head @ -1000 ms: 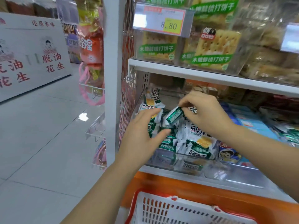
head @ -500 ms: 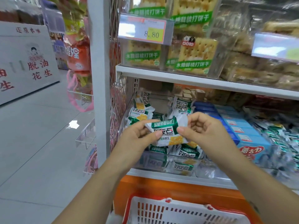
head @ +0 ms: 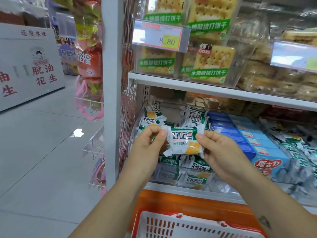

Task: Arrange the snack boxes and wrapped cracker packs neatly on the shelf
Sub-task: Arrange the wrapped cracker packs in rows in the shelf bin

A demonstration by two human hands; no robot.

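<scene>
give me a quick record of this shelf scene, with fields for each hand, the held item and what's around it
left hand: pinches the left end of the wrapped cracker pack
right hand: pinches the pack's right end
held pack: green and white wrapper, roughly level, in front of the lower shelf
behind it: pile of similar packs in a clear bin
right of pile: row of blue snack boxes
upper shelf: soda cracker packs, price tag reading 8.80
below: white basket with red trim

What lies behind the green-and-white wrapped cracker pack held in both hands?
More green-and-white wrapped packs heaped in a clear plastic bin. The held pack, left hand and right hand cover the heap's middle.
</scene>
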